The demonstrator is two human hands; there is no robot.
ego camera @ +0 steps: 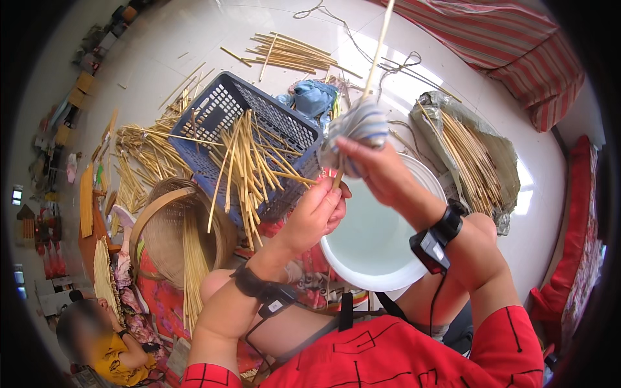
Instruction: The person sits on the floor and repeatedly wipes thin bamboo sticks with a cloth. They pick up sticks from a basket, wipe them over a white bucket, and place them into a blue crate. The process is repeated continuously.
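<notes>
My left hand (318, 206) pinches the lower end of a long, thin pale cane (379, 46). Another cane (295, 177) reaches from the crate side to my left fingers; whether they hold it too, I cannot tell. In my right hand (378, 167) is a blue-and-white striped cloth (361, 123), blurred and wrapped around the cane above my left hand. Beneath both hands stands a white bucket (335, 257) with cloudy water (376, 230). Left of them, a bundle of cut canes (247, 169) lies across a blue plastic crate (291, 116).
A woven basket (162, 233) holds long thin strips (191, 271). At right, a sack (507, 155) is full of canes (470, 160). More canes (291, 51) and a cord (356, 41) lie on the tiled floor. Another person (121, 349) sits at lower left.
</notes>
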